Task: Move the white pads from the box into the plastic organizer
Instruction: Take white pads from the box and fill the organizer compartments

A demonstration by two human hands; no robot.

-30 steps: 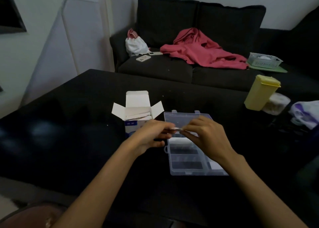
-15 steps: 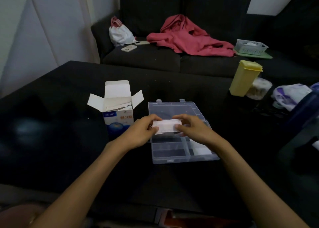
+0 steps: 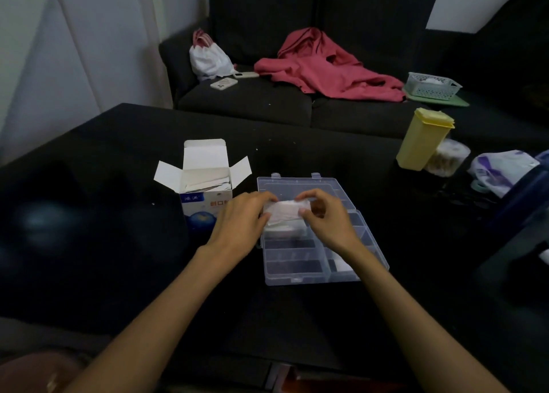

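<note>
A white pad (image 3: 286, 212) hangs over the open organizer (image 3: 309, 262), pinched at its ends by the left hand (image 3: 242, 220) and right hand (image 3: 325, 217), both forearms reaching forward, the box (image 3: 205, 190) just left of the organizer.

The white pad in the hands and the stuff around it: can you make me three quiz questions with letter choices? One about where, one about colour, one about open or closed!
1. Where is the white pad?
A. on the sofa
B. over the plastic organizer
C. on the floor

2. What colour is the tall container?
A. yellow
B. blue
C. red

3. The box is:
A. taped shut
B. crushed flat
C. open

Answers: B, the left hand and right hand pinch it above the organizer; A, it looks pale yellow; C, its flaps stand up.
</note>
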